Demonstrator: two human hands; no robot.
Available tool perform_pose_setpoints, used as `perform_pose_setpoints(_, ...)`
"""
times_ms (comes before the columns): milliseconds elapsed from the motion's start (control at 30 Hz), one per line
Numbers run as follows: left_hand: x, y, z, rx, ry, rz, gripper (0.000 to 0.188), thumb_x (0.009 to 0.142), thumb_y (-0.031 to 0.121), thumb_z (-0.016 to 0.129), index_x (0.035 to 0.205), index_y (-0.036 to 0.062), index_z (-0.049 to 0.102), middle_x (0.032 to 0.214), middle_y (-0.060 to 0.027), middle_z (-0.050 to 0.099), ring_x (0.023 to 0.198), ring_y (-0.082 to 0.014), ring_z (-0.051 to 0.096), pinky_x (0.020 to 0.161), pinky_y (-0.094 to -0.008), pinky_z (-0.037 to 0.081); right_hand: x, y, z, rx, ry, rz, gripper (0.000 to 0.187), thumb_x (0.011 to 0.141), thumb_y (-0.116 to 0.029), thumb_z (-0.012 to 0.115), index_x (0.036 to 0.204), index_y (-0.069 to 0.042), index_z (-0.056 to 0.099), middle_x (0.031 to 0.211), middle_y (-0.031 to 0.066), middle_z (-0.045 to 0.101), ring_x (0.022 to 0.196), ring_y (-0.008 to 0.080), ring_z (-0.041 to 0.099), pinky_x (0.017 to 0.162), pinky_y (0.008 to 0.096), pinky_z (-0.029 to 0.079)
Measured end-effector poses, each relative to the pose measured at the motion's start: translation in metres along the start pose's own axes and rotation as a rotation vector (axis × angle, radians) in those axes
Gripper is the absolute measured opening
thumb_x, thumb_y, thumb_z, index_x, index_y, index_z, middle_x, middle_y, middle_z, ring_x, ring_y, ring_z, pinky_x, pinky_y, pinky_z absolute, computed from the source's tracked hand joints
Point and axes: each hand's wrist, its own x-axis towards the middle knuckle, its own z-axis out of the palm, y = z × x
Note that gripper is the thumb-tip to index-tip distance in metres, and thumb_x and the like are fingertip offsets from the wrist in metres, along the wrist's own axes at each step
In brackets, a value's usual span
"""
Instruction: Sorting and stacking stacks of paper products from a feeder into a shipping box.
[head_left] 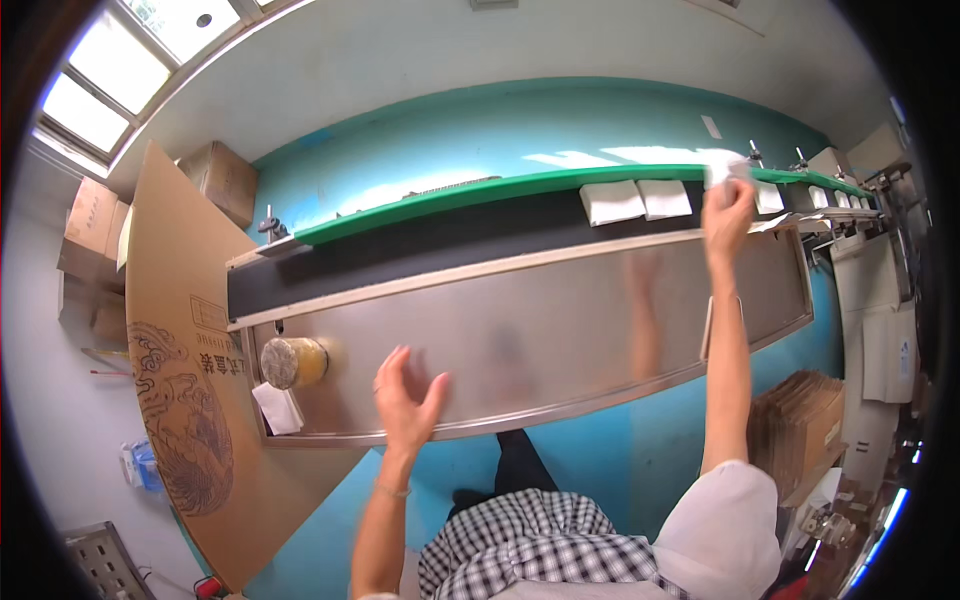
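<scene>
My right hand [728,212] reaches to the far side of the bench, its fingers closed on a white folded tissue stack [724,172] that is smeared by motion. Just left of it, two more white tissue stacks, a wider one [612,204] and a narrower one [664,199], sit side by side on the black conveyor belt [420,247]. Another stack [767,198] shows to its right. My left hand [402,402] is open over the near part of the metal table [500,330], thumb apart from the fingers, holding nothing.
A lidded jar [293,362] stands at the table's left end, beside a white tissue stack [278,408]. A large printed cardboard box [190,380] rises at the left. A green rail [420,204] runs behind the belt. Flattened cartons [797,430] are piled at the right.
</scene>
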Motion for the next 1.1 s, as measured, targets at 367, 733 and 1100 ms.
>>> perform_pose_setpoints(367,0.049,0.049,0.051,-0.594,-0.364,0.098,0.084,0.073,0.006,0.071,0.142,0.0087,0.024,0.128,-0.0179,0.049,0.12,-0.0301,0.05,0.103,-0.043,0.042,-0.224,-0.165,-0.014,1.062,-1.025,0.34,0.039,0.078,0.007,0.067,0.112,-0.006,0.054,0.112,0.0103,0.066,0.108,0.0208,0.062,0.098,0.0334,0.049)
perform_pose_setpoints(733,0.005,0.023,0.02,-0.581,-0.051,0.013,0.058,0.087,0.008,0.067,0.14,0.0072,0.044,0.132,-0.0125,0.055,0.104,-0.0204,0.063,0.09,-0.0347,0.05,-0.164,-0.153,0.065,0.944,-0.83,0.297,0.047,0.083,0.005,0.065,0.127,0.001,0.05,0.116,0.0125,0.062,0.108,0.0203,0.061,0.096,0.0325,0.049)
perform_pose_setpoints(1100,-0.105,0.006,-0.139,-0.021,0.503,0.049,0.039,0.086,0.01,0.075,0.122,0.0051,0.06,0.118,-0.012,0.065,0.104,-0.0276,0.064,0.086,-0.036,0.053,-0.164,-0.166,0.09,0.099,-0.119,-0.526,0.048,0.089,-0.018,0.07,0.131,0.0,0.055,0.129,0.0206,0.057,0.123,0.0374,0.052,0.104,0.048,0.039)
